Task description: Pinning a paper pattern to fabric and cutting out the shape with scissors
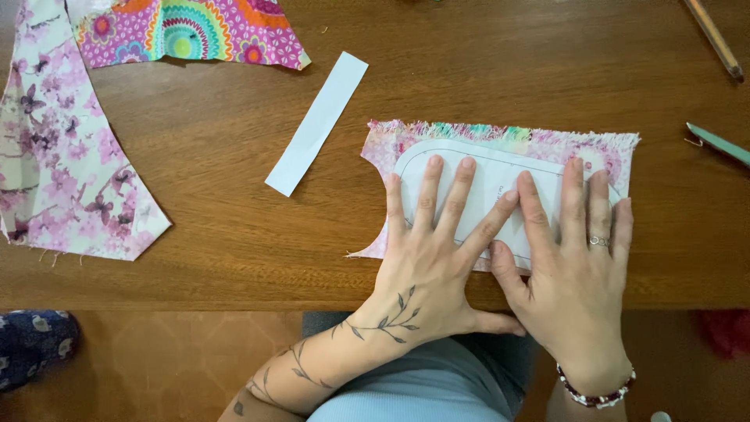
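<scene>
My left hand lies flat, fingers spread, on a white paper pattern piece with rounded corners. My right hand lies flat beside it on the same paper, a ring on one finger. The paper rests on a pink floral fabric piece with a frayed top edge, near the front edge of the wooden table. Neither hand grips anything; both press down with the palms.
A white paper strip lies left of the fabric. A pale pink floral cloth covers the table's left side, a bright multicoloured cloth the back left. A pencil and a green tool lie at right.
</scene>
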